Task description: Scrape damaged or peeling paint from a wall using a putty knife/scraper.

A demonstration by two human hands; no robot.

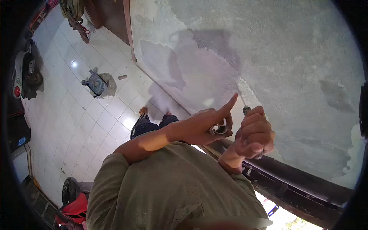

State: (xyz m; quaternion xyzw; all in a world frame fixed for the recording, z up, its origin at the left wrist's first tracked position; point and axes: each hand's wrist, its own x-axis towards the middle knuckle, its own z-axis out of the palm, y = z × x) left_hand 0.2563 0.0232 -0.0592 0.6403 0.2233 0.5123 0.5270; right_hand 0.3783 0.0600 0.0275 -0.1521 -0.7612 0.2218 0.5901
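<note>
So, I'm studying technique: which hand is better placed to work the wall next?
Probably the right hand: it grips the slim tool near the wall; the left hand holds a curved item.

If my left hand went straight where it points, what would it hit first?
Probably the gray wall, though depth is unclear: your left hand might brush the tool in your right hand.

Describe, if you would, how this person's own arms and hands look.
The left hand and right hand are gloveless. The left forearm is bare below a loose, olive left sleeve ending near the elbow. The right sleeve is olive too, with the right forearm bare beyond it. No watch or bracelet shows.
</note>
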